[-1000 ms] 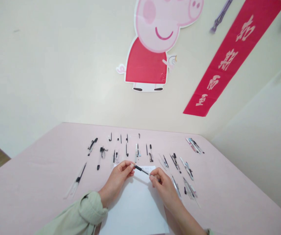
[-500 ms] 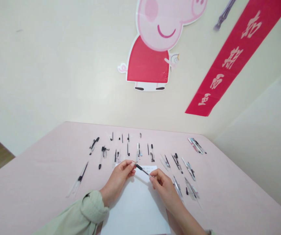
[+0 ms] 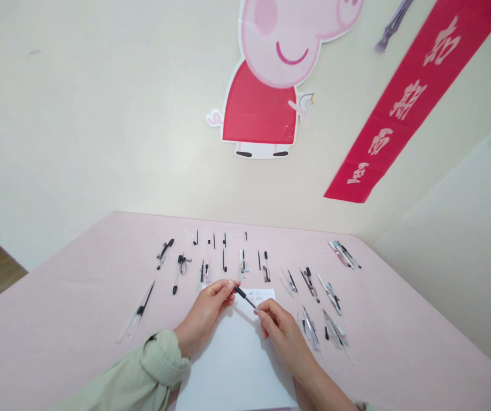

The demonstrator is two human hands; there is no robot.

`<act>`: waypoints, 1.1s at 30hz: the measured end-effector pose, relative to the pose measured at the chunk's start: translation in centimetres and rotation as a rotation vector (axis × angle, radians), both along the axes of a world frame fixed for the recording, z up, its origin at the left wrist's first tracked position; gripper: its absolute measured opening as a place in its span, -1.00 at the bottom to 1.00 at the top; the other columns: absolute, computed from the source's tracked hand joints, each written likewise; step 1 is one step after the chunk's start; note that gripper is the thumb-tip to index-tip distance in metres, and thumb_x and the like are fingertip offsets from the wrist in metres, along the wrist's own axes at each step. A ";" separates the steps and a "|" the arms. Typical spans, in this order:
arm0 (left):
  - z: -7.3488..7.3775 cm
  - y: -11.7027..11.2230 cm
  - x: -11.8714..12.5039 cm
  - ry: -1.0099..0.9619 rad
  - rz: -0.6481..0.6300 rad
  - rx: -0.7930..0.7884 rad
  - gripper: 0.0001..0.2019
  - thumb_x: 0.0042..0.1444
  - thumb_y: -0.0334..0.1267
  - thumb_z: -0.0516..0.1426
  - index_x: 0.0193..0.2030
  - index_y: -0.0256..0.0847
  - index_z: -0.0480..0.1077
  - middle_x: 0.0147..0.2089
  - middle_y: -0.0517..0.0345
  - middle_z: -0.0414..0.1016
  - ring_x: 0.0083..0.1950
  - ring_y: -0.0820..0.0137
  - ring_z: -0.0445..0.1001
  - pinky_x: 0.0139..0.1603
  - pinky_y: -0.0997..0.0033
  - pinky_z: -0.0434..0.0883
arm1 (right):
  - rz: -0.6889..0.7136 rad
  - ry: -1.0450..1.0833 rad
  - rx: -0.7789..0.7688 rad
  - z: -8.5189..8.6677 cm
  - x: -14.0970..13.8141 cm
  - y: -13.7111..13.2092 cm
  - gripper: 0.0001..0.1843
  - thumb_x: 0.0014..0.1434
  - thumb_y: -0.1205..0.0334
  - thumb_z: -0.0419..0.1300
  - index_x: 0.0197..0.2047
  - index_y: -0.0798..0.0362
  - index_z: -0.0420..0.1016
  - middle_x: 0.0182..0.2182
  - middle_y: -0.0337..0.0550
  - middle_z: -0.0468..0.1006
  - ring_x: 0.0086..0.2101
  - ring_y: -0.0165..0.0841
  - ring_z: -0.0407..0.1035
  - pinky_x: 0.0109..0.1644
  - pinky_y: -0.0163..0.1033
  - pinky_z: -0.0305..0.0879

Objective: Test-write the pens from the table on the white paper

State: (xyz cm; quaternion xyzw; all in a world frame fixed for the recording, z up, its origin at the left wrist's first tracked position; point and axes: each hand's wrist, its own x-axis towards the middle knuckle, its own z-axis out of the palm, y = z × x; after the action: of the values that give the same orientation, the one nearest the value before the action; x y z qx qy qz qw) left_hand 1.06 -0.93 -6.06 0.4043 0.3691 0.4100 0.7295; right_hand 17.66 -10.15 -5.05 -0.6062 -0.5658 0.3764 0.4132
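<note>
Left hand point(image 3: 205, 315) pinches one end of a slim black-gripped pen point(image 3: 241, 293), right hand point(image 3: 285, 337) pinches its other end, rectangular white paper sheet point(image 3: 237, 368) below, pale pink desk point(image 3: 57, 331)

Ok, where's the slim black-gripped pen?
Head view, below centre: the slim black-gripped pen is held between the left hand and right hand, over the white paper sheet.
</note>
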 end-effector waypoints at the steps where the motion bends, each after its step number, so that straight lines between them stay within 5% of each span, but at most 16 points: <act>1: 0.0 0.0 0.0 0.003 0.000 0.001 -0.59 -0.15 0.04 0.34 -0.25 -0.23 0.60 -0.24 0.09 0.49 -0.24 0.42 0.33 -0.17 0.48 0.30 | 0.005 -0.003 -0.005 0.0 -0.1 0.0 -0.75 0.30 0.10 0.01 -0.35 0.05 0.31 -0.59 -0.36 0.25 -0.51 -0.42 0.17 -0.37 -0.32 0.06; 23: 0.1 -0.3 0.0 0.024 -0.047 0.050 -0.54 0.02 0.15 0.20 -0.22 -0.26 0.57 -0.27 0.04 0.50 -0.22 0.34 0.38 -0.22 0.41 0.29 | 0.067 -0.021 -0.039 -0.1 -1.2 -0.2 -0.75 0.33 0.14 -0.01 -0.38 0.02 0.26 -0.62 -0.39 0.29 -0.52 -0.43 0.20 -0.32 -0.34 0.10; 28: 0.8 -0.9 0.2 0.041 -0.159 0.068 -0.54 0.02 0.11 0.23 -0.14 -0.26 0.56 -0.25 0.05 0.50 -0.27 0.37 0.40 -0.15 0.35 0.34 | 0.046 0.004 -0.026 -0.2 -1.2 -0.1 -0.74 0.33 0.11 -0.03 -0.36 0.03 0.28 -0.61 -0.37 0.29 -0.52 -0.43 0.20 -0.33 -0.33 0.10; 33: 0.4 -0.6 0.2 -0.061 -0.041 -0.033 -0.60 -0.03 0.05 0.28 -0.22 -0.27 0.56 -0.30 0.10 0.49 -0.28 0.42 0.40 -0.16 0.42 0.35 | 0.074 0.025 -0.044 -0.4 -0.9 0.1 -0.84 0.25 0.20 0.07 -0.13 0.05 0.35 -0.52 -0.32 0.41 -0.46 -0.40 0.30 -0.33 -0.33 0.13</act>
State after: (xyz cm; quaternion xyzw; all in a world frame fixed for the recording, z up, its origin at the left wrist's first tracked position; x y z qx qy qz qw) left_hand 1.27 -1.51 -5.64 0.3869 0.3450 0.4010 0.7553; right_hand 16.80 -10.07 -5.47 -0.5891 -0.5744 0.4112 0.3924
